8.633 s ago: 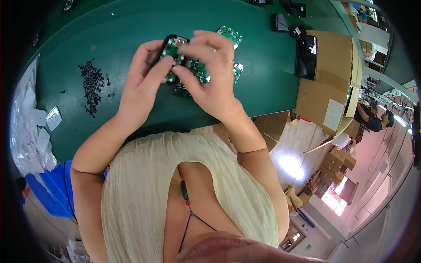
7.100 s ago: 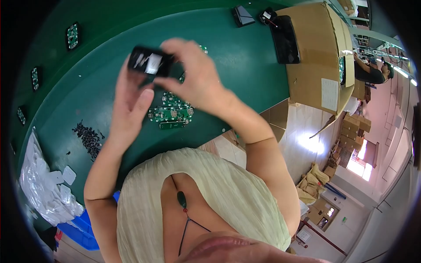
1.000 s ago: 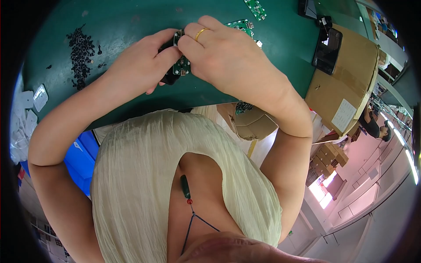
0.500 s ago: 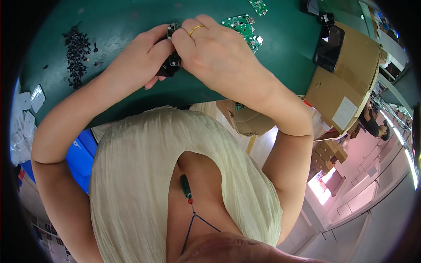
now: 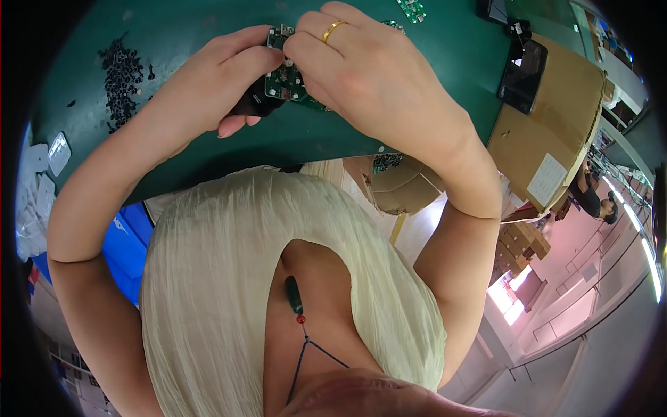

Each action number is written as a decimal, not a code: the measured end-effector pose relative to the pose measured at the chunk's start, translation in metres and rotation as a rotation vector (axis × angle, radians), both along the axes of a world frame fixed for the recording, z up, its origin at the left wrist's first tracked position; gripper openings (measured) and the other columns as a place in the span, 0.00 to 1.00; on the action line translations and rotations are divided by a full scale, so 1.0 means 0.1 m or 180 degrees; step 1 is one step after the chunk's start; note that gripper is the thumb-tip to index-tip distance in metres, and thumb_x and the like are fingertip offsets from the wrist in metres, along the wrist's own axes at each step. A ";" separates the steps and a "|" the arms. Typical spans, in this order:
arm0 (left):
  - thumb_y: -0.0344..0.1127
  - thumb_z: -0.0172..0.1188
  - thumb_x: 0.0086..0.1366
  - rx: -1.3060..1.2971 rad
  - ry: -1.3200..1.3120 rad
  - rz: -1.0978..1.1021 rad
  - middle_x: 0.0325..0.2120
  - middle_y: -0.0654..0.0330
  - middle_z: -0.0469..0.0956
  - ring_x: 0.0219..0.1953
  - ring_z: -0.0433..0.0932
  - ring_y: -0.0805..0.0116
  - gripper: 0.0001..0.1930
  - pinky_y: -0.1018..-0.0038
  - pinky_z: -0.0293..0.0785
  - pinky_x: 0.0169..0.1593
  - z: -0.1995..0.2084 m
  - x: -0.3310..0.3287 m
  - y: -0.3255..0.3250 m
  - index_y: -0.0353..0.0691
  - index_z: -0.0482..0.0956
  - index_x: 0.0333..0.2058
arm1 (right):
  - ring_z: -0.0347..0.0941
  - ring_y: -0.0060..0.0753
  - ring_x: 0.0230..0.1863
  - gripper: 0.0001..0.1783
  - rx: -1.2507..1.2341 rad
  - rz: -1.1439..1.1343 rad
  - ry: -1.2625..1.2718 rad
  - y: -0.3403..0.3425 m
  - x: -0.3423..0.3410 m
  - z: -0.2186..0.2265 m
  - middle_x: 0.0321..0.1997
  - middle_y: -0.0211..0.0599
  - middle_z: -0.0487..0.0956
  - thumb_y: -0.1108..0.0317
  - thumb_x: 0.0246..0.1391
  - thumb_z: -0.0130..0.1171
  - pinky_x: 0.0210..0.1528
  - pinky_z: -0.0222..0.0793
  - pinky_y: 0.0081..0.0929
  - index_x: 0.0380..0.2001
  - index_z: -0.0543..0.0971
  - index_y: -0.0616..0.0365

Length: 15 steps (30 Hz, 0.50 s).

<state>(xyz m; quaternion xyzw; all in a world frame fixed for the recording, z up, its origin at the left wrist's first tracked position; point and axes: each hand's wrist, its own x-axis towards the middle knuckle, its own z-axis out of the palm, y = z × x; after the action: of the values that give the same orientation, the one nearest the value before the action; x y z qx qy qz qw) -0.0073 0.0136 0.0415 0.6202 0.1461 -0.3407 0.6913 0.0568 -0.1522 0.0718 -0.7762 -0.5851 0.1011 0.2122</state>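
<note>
Above the green work mat, my left hand [image 5: 221, 83] is closed around a black plastic housing [image 5: 258, 103], its thumb resting on a green circuit board [image 5: 281, 85]. The board stands out from the housing on the right, its small components showing. My right hand [image 5: 368, 73], with a gold ring on one finger, is closed at the board's right edge; its fingertips are partly hidden. Whether the board is still seated in the housing, I cannot tell. Another green circuit board [image 5: 411, 10] lies on the mat beyond my right hand.
A pile of small black parts [image 5: 124, 78] lies at the left of the green mat [image 5: 445, 90]. Clear plastic pieces [image 5: 60, 153] are at the left edge. To the right stand a cardboard box [image 5: 549, 125] and a black device [image 5: 524, 76]. Below the table edge is an open carton [image 5: 399, 191].
My right hand has moved slightly right and up, and much more of the circuit board shows between my hands. The boards behind are now mostly covered by my right hand.
</note>
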 end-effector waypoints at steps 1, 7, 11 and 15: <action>0.39 0.42 0.60 0.0003 0.0002 0.0003 0.14 0.63 0.67 0.08 0.61 0.78 0.12 0.80 0.58 0.15 0.00 0.00 0.00 0.36 0.69 0.31 | 0.66 0.37 0.32 0.08 -0.0036 0.0029 -0.0038 0.00 0.01 -0.02 0.27 0.40 0.67 0.71 0.38 0.49 0.34 0.66 0.24 0.25 0.68 0.64; 0.39 0.42 0.59 0.0123 0.0001 -0.0204 0.14 0.62 0.68 0.08 0.62 0.78 0.12 0.81 0.58 0.14 -0.02 0.02 -0.01 0.35 0.68 0.29 | 0.68 0.36 0.31 0.08 0.0069 0.0154 -0.0217 -0.01 0.02 -0.17 0.25 0.40 0.71 0.72 0.37 0.52 0.30 0.68 0.24 0.24 0.71 0.64; 0.40 0.40 0.61 0.0163 0.0247 -0.0185 0.13 0.62 0.68 0.07 0.61 0.80 0.13 0.83 0.53 0.11 -0.10 0.01 0.00 0.37 0.68 0.35 | 0.70 0.33 0.31 0.09 -0.0297 0.0023 -0.0581 0.04 -0.09 -0.22 0.26 0.38 0.73 0.71 0.36 0.55 0.28 0.70 0.22 0.24 0.74 0.64; 0.41 0.38 0.62 0.0180 0.0225 -0.0198 0.13 0.63 0.69 0.06 0.60 0.82 0.16 0.86 0.50 0.10 -0.13 -0.01 -0.02 0.38 0.68 0.42 | 0.70 0.34 0.31 0.09 -0.0275 -0.0015 -0.0423 0.04 -0.08 -0.33 0.26 0.38 0.73 0.71 0.36 0.55 0.29 0.71 0.22 0.23 0.74 0.64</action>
<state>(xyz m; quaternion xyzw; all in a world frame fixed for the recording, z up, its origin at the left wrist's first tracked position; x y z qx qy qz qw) -0.0087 0.0115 0.0282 0.6313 0.1607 -0.3795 0.6570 0.0492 -0.1481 0.0384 -0.7910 -0.5911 0.0740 0.1394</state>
